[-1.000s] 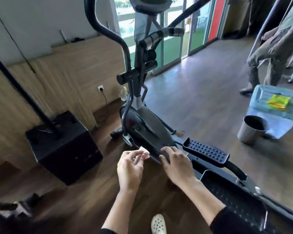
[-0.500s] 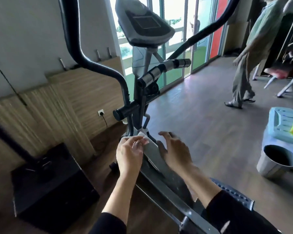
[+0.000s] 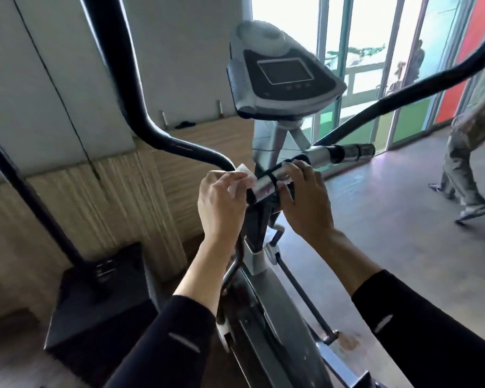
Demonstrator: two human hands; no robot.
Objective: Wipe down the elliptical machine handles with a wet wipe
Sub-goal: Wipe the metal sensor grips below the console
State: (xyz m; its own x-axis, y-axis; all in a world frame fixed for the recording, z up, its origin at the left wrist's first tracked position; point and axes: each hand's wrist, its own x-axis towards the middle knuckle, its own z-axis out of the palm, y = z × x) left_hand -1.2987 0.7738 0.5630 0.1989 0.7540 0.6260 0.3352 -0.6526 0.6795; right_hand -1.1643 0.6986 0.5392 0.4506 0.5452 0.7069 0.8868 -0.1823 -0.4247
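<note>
Fingers of left hand pinch wipe; right hand grips handlebar.

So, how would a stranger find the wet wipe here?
Find the grey console with a screen at the top; just below it runs a short silver handlebar. At its left end the left hand pinches the wet wipe, a small white folded piece among black and silver metal.

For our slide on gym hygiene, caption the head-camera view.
Left hand pinches a wet wipe beside the elliptical's fixed handlebar, which the right hand grips below the console.
</note>
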